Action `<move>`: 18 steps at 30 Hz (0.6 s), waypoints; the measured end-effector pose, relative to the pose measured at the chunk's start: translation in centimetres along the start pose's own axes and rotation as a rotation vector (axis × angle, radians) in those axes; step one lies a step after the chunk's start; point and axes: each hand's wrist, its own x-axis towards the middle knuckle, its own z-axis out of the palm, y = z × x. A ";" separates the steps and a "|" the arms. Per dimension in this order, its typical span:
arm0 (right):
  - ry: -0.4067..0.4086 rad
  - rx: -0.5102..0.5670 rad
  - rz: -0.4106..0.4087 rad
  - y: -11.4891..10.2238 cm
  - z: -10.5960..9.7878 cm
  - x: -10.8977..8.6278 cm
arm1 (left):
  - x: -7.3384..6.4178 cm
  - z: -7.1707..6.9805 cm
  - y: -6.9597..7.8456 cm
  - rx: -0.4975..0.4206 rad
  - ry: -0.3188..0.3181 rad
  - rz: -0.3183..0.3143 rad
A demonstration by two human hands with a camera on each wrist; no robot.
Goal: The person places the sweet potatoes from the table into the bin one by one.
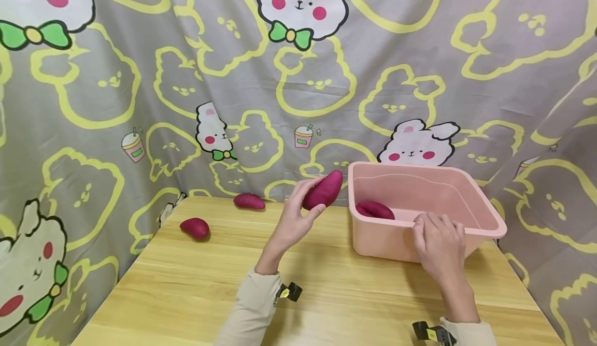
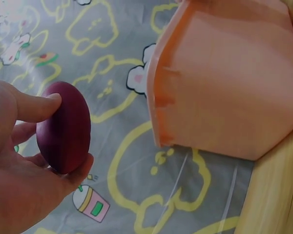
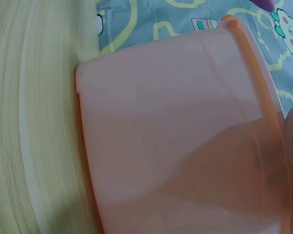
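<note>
My left hand [image 1: 297, 212] pinches a purple sweet potato [image 1: 325, 189] between thumb and fingers, raised above the table just left of a pink plastic bin [image 1: 387, 240]. The left wrist view shows the same sweet potato [image 2: 64, 127] with the thumb on one side and fingertips on the other. My right hand [image 1: 440, 242] grips the bin's front rim, its fingers curled over the edge. Inside the bin, near its left end, lies another sweet potato [image 1: 375, 210], partly hidden by the front wall. In the right wrist view the bin's outer wall [image 3: 171, 131] fills most of the picture.
Two more sweet potatoes lie on the wooden table [image 1: 186, 284]: one [image 1: 249, 201] by the back edge, another [image 1: 195, 228] farther left. A grey patterned curtain [image 1: 252, 92] hangs behind the table and at both sides.
</note>
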 end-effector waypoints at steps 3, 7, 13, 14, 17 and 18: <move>0.002 0.001 0.000 0.0 0.0 0.0 | 0.2 0.5 0.8 0.006 0.000 0.008; 0.002 0.004 0.002 0.1 0.0 -0.1 | 0.4 0.7 3.1 0.013 -0.001 0.027; -0.008 0.006 0.000 0.0 0.1 -0.2 | 0.7 1.5 3.2 0.018 0.010 0.041; -0.005 0.008 -0.001 0.0 0.1 -0.2 | 0.8 1.7 2.8 0.021 0.009 0.036; 0.011 0.016 -0.004 0.0 0.1 -0.1 | 1.1 2.3 1.4 0.031 0.005 0.022; 0.016 0.019 -0.004 0.0 0.1 -0.1 | 1.3 2.4 1.2 0.034 0.000 0.021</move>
